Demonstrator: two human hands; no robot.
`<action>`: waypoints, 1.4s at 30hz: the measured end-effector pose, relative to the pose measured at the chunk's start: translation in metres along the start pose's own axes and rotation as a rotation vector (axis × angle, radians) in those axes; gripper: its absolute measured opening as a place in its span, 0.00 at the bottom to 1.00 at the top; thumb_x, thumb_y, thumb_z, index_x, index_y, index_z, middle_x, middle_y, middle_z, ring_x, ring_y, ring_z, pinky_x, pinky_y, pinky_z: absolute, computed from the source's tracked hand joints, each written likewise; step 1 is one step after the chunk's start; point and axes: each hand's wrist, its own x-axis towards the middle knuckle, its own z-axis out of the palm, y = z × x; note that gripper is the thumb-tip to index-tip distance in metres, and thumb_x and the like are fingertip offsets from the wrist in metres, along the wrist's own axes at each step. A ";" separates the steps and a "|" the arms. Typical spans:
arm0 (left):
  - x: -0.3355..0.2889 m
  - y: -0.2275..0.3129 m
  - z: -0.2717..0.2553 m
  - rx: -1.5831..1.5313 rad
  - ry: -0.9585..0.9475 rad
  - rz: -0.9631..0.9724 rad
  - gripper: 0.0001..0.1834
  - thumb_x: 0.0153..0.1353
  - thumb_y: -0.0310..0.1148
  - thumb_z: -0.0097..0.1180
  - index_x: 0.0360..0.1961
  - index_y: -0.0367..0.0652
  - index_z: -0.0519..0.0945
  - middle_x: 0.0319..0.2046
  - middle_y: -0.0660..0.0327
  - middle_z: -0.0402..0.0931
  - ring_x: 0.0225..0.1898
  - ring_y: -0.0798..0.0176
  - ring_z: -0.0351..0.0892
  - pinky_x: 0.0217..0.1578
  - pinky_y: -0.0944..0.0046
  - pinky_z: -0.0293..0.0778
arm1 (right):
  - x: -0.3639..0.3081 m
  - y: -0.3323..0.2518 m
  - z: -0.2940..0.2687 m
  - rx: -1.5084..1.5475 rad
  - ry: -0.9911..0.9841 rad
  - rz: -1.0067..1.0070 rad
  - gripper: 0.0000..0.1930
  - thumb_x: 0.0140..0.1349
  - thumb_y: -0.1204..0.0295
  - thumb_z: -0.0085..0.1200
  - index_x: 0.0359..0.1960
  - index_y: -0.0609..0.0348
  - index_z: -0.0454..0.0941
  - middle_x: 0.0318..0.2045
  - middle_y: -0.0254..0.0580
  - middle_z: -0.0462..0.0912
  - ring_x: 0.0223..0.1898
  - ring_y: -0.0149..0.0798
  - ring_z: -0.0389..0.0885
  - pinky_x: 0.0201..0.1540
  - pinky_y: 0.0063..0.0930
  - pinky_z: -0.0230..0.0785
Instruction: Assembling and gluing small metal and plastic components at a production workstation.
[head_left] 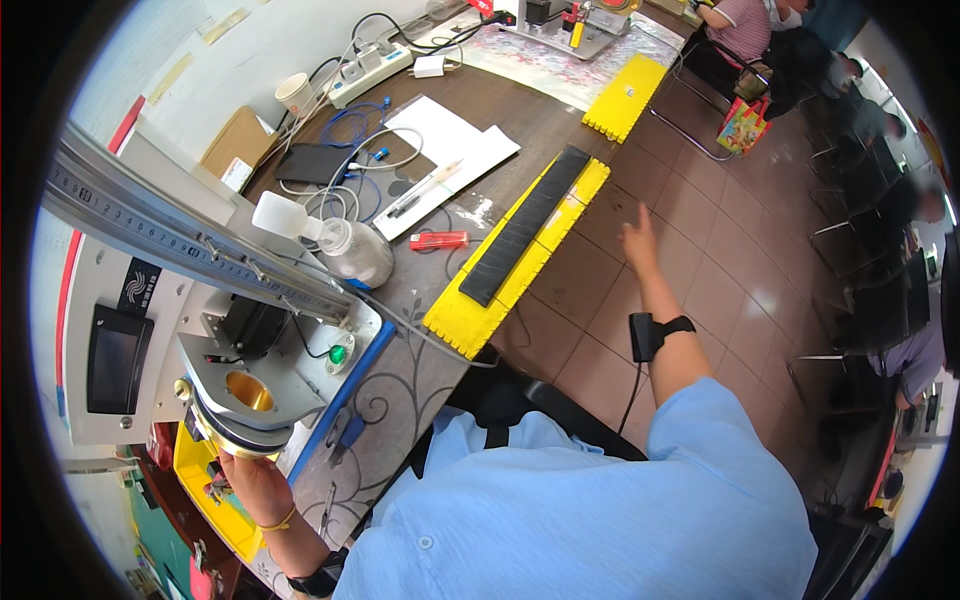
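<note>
My left hand [258,490] is at the lower left, with its fingers curled up against the round metal ring [240,440] of a bench machine. The ring hides its fingertips. Above the ring, a grey metal plate has a brass-coloured round opening [250,391]. My right hand [638,243] is held out over the tiled floor, past the bench edge; its index finger is stretched, the thumb stands apart, and nothing is in it. Nearest to that hand is a yellow strip [450,318] with a notched edge, bearing a long black bar [527,225].
A ruled metal column [180,235] leans across the left. Beside it stand a clear bottle [355,255] and a red small box [439,240]. Cables, white paper [440,130] and a power strip [370,75] lie farther back. A yellow tray [195,480] sits below the machine. People sit at the right.
</note>
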 end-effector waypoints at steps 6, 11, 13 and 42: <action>0.002 -0.005 -0.017 0.021 -0.018 0.015 0.14 0.65 0.28 0.51 0.51 0.40 0.72 0.42 0.63 0.79 0.40 0.70 0.80 0.40 0.72 0.73 | -0.025 0.015 -0.064 0.125 0.004 0.172 0.34 0.63 0.73 0.48 0.71 0.44 0.53 0.33 0.36 0.76 0.27 0.28 0.75 0.29 0.23 0.68; 0.015 -0.020 -0.038 0.124 -0.050 0.085 0.14 0.66 0.30 0.49 0.51 0.37 0.72 0.45 0.60 0.78 0.45 0.66 0.78 0.46 0.68 0.72 | -0.038 0.077 -0.117 0.661 -0.191 0.390 0.31 0.64 0.69 0.48 0.69 0.47 0.57 0.43 0.38 0.75 0.34 0.31 0.77 0.28 0.20 0.68; 0.007 -0.011 -0.023 0.024 -0.012 0.047 0.14 0.66 0.31 0.47 0.51 0.38 0.72 0.46 0.59 0.77 0.46 0.67 0.77 0.48 0.68 0.70 | -0.054 0.085 -0.116 0.820 -0.134 0.510 0.27 0.64 0.65 0.49 0.66 0.52 0.62 0.47 0.41 0.73 0.39 0.34 0.77 0.31 0.21 0.68; -0.021 0.031 -0.051 0.844 -0.061 0.481 0.11 0.60 0.27 0.52 0.43 0.34 0.77 0.40 0.59 0.78 0.40 0.59 0.77 0.43 0.65 0.73 | -0.376 -0.396 0.047 0.574 -1.266 -1.520 0.14 0.60 0.70 0.54 0.46 0.55 0.67 0.52 0.48 0.66 0.39 0.51 0.79 0.38 0.42 0.72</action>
